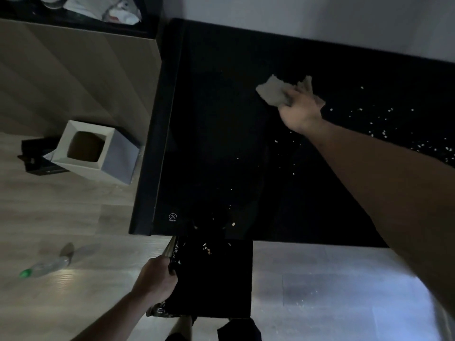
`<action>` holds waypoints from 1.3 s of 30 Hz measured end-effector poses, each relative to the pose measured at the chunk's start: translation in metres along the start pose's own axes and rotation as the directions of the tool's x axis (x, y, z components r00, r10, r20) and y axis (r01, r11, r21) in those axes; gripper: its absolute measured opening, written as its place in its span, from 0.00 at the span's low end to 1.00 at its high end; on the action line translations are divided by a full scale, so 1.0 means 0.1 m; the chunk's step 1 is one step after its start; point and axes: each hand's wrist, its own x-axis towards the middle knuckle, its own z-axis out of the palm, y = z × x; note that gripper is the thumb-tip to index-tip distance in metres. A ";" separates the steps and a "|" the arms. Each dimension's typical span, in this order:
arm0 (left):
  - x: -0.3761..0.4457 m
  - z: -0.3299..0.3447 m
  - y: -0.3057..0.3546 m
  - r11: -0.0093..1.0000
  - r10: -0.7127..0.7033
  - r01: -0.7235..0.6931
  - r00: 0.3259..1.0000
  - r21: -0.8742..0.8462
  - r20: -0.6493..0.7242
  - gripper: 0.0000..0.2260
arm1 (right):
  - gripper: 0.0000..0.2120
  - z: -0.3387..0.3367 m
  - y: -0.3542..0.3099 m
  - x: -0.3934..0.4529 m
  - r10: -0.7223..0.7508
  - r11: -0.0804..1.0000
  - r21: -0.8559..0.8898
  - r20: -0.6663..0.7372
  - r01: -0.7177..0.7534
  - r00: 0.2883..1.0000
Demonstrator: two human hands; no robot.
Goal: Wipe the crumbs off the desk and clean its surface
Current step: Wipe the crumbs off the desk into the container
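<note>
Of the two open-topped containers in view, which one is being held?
The black bin at the desk's near edge: the left hand grips its bag-lined rim. The white box stands untouched on the floor, left of the desk.

Two bare forearms in view, no sleeves reaching wrist or elbow on either side. No watch, bracelet or ring visible. No gloves: left hand [155,279] and right hand [301,112] both uncovered. Right forearm long and broad toward the lower right corner, swollen by the wide lens, narrowing to the wrist. Left forearm slimmer, seen from the bottom edge up to the knuckles. Fine detail such as nails or hair lost in dim light and blur. Dark clothing at the bottom edge, cut and fabric impossible to tell.
</note>
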 end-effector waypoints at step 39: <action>-0.15 0.12 -0.09 1.000 0.028 -0.028 1.000 0.006 -0.011 0.11 | 0.20 1.01 -0.36 -2.24 -0.485 0.852 0.173 -0.092 0.494 0.870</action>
